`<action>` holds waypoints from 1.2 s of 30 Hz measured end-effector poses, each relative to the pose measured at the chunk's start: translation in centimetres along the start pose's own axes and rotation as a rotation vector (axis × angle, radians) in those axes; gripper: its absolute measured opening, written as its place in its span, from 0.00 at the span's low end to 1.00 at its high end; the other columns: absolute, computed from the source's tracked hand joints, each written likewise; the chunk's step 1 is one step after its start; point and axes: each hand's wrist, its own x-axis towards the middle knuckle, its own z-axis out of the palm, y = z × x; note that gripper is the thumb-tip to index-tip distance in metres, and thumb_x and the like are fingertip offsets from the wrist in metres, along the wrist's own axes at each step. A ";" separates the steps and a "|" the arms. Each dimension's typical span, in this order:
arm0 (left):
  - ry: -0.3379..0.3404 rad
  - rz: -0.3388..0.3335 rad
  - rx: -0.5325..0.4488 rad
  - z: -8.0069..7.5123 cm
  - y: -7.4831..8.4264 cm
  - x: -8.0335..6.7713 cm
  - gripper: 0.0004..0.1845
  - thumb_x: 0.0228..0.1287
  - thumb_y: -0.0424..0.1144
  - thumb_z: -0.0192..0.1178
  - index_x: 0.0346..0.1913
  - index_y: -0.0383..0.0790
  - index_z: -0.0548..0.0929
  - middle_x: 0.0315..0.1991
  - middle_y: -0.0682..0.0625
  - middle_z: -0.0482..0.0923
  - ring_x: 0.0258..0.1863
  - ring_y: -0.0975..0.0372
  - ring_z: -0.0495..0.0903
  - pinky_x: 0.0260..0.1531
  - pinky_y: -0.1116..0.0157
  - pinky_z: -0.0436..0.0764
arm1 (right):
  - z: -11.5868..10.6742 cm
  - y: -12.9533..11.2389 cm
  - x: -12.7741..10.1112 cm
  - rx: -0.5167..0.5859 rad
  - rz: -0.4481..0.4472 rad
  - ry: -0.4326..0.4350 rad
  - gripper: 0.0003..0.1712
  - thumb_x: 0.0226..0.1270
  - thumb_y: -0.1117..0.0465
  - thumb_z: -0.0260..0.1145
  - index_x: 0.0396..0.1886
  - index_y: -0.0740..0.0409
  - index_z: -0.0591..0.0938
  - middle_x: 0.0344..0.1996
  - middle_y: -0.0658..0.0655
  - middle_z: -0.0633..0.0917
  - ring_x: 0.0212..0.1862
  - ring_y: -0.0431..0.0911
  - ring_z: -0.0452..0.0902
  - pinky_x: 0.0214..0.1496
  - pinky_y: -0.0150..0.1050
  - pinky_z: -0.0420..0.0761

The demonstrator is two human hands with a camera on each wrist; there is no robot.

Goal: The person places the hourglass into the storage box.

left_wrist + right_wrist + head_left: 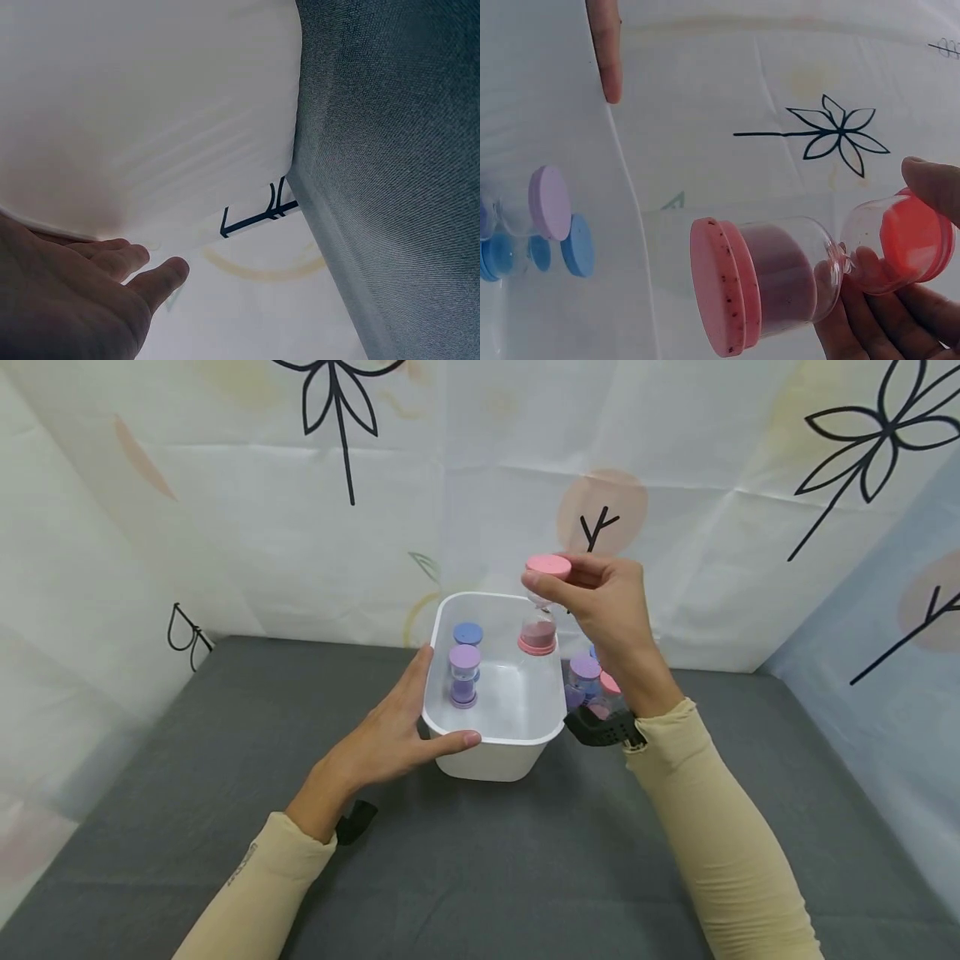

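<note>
My right hand pinches a pink-capped hourglass sand timer by its upper end, between thumb and fingers. The timer hangs upright over the back right of a white plastic bin, with pink sand in its lower bulb. Inside the bin, towards the left, a purple sand timer stands in front of a blue sand timer. My left hand touches the bin's left side with straight fingers, its thumb lying on the front rim.
Several more sand timers, purple, pink and blue, stand beside the bin on the right, partly hidden by my right wrist. The dark grey tabletop backs onto a patterned white cloth.
</note>
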 end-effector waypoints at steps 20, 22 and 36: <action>-0.014 -0.029 -0.008 0.0 0.2 -0.1 0.64 0.57 0.69 0.68 0.81 0.63 0.30 0.81 0.60 0.38 0.77 0.56 0.53 0.70 0.43 0.61 | 5.7 5.1 3.5 -0.475 0.270 0.099 0.19 0.54 0.48 0.81 0.35 0.57 0.90 0.32 0.54 0.88 0.37 0.45 0.77 0.35 0.39 0.73; -0.014 -0.033 -0.003 -0.1 0.3 -0.1 0.64 0.56 0.69 0.68 0.81 0.63 0.30 0.81 0.60 0.37 0.77 0.56 0.52 0.70 0.43 0.60 | 5.8 5.4 3.5 -0.504 0.292 0.101 0.19 0.54 0.47 0.81 0.34 0.57 0.90 0.31 0.54 0.88 0.36 0.46 0.77 0.34 0.39 0.73; -0.015 -0.028 0.010 -0.1 0.1 0.0 0.65 0.58 0.68 0.67 0.82 0.52 0.32 0.82 0.53 0.38 0.78 0.54 0.51 0.70 0.42 0.59 | 6.0 6.1 3.4 -0.724 0.358 -0.041 0.20 0.53 0.47 0.79 0.32 0.60 0.89 0.31 0.56 0.85 0.41 0.52 0.76 0.38 0.43 0.75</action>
